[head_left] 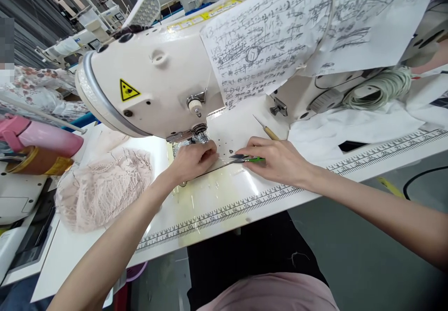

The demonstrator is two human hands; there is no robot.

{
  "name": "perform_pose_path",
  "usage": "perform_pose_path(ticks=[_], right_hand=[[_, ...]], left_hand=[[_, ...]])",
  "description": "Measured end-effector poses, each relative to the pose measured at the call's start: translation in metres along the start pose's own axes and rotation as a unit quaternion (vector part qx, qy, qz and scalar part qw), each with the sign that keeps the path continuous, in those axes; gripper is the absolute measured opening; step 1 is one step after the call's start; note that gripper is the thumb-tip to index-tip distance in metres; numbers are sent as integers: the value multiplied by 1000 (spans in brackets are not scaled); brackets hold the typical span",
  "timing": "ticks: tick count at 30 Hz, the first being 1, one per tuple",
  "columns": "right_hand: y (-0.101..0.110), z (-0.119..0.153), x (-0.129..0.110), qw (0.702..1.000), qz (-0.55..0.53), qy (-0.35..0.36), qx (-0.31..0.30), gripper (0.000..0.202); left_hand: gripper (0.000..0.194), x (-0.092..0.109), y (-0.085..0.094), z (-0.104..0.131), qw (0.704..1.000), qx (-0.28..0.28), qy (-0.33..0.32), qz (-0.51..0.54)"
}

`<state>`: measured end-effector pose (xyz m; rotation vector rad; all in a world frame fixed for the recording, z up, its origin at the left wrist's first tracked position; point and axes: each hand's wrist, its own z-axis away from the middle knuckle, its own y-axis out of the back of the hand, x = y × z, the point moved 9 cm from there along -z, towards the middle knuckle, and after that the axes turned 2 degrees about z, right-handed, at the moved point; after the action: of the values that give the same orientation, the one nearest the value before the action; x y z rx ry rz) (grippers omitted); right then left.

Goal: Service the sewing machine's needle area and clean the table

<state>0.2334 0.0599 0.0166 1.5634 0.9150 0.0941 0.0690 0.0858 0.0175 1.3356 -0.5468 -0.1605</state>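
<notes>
Beside the needle area of a white sewing machine [161, 77], my left hand [196, 159] has its fingers curled together in a pinch. What lies between those fingertips is hidden. My right hand [276, 159] is closed around small thread snips [257, 159] with green on the handle, their dark blades pointing left toward my left hand. A thin dark line runs along the machine bed between both hands; I cannot tell if it is a strip or an edge. Just behind my right hand shows an awl [270, 132] with a wooden handle, its metal tip pointing up and left.
Pale pink lace fabric [105, 189] lies bunched at left, near a pink bottle [49, 136] and a brown tape roll [35, 160]. A ruler strip [224, 213] follows the table's front edge. Handwritten paper [255, 45] covers the machine arm; coiled cord [381, 89] rests right.
</notes>
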Motion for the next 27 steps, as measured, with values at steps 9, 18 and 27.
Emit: perform_pose_path(ticks=[9, 18, 27], right_hand=[[-4, -9, -9, 998, 51, 27, -24, 32], [-9, 0, -10, 995, 85, 25, 50, 35], [-9, 3, -15, 991, 109, 28, 74, 36]], left_hand=[[20, -2, 4, -1, 999, 29, -9, 38], [26, 7, 5, 2, 999, 34, -19, 23], [15, 32, 0, 19, 992, 104, -27, -74]])
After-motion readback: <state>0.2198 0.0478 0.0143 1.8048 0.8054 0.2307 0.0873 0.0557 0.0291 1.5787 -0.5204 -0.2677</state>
